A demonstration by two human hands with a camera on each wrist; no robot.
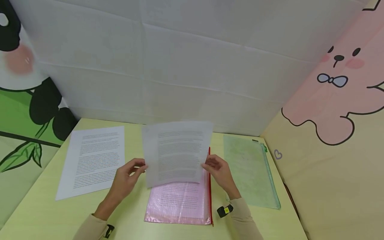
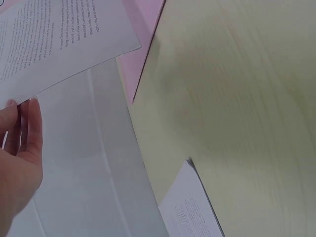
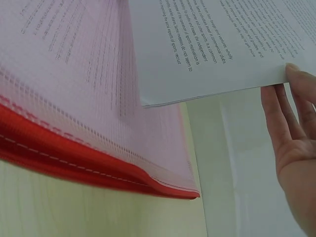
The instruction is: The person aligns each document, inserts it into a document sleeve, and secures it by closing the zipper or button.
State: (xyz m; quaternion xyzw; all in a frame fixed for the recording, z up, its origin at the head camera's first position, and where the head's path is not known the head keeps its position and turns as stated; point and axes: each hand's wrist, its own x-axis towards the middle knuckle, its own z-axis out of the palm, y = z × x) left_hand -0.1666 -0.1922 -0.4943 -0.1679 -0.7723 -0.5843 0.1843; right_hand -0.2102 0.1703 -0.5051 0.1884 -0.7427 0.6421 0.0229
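Both hands hold up a printed sheet of paper (image 1: 177,153) by its side edges, above a pink zip pouch (image 1: 177,206). My left hand (image 1: 127,176) pinches the left edge between thumb and fingers, which the left wrist view also shows. On the opposite edge, my right hand (image 1: 219,171) pinches the paper the same way; in the right wrist view the thumb (image 3: 301,81) lies on top and the fingers beneath. Printed text shows through the pouch's translucent front. A red zipper (image 3: 98,163) runs along the pouch's right side. The raised sheet covers the pouch's upper part.
A stack of printed paper (image 1: 96,160) lies on the table's left side. To the right lies a green zip pouch (image 1: 249,173), flat on the table. A white cloth wall (image 1: 192,66) rises behind the table's far edge, with printed side panels left and right.
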